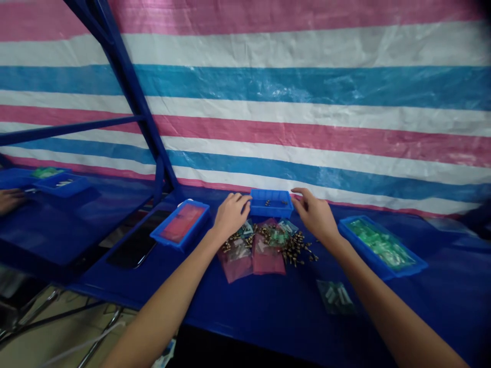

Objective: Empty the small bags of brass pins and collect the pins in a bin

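Observation:
A small blue plastic tray (270,209) with a few small metal pieces in it stands between my hands. My left hand (232,213) is at its left edge, fingers stretched out and bent a little; I cannot tell if they press on it. By the right edge is my right hand (315,214), thumb and forefinger apart. In front of the tray lies a heap of small brass-coloured metal parts (295,248), some of them over pink plastic bags (268,263). Small clear packets with white and green pieces (279,236) are among them.
A blue tray of pink bags (180,222) and a black phone (138,240) are on the left. A blue tray of green packets (383,245) and a loose packet (335,296) lie right. Another person's hand (10,200) is far left. A blue metal frame (134,92) rises behind.

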Motion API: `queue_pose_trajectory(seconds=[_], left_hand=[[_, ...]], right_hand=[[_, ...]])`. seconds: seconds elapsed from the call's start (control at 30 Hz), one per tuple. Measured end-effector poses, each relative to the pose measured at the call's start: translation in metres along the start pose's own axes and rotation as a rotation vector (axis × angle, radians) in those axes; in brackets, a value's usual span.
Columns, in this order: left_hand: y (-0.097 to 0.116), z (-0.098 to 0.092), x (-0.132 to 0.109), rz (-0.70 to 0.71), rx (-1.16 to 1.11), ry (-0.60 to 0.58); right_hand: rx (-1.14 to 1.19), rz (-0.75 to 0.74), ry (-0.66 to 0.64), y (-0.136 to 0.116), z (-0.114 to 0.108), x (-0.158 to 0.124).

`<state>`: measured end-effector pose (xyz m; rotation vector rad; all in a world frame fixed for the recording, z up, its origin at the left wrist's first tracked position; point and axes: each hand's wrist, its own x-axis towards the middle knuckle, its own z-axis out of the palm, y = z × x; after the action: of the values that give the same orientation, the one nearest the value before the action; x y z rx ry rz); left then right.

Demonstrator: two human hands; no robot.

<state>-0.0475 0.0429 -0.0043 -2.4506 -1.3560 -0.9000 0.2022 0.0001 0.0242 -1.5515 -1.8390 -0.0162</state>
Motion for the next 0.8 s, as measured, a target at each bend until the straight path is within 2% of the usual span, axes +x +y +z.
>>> queue_pose_trajectory(seconds=[0.1,0.2,0.27,0.33,0.5,0.63,0.8], left_hand=[[0.000,0.004,-0.006,0.086,0.054,-0.073],[-0.003,0.012,-0.009,0.097,0.051,-0.131],[-0.005,0.018,-0.009,0.064,0.014,-0.147],[-0.006,0.021,-0.007,0.042,-0.032,-0.147],[-0.005,0.024,-0.004,0.031,-0.107,-0.158],[-0.005,0.025,-0.004,0.032,-0.134,-0.152],[-0.005,0.022,-0.004,0.104,-0.113,-0.164]], right_hand=[[0.003,0.000,-0.080,0.019,0.001,-0.017],[0.032,-0.085,-0.243,0.033,0.001,-0.039],[0.013,-0.146,-0.321,0.034,0.004,-0.048],[-0.040,-0.164,-0.334,0.027,0.011,-0.051],[-0.208,-0.113,-0.234,0.002,0.031,-0.053],[-0.173,-0.141,-0.200,-0.002,0.030,-0.055],[0.014,-0.190,0.083,-0.003,0.014,-0.037]])
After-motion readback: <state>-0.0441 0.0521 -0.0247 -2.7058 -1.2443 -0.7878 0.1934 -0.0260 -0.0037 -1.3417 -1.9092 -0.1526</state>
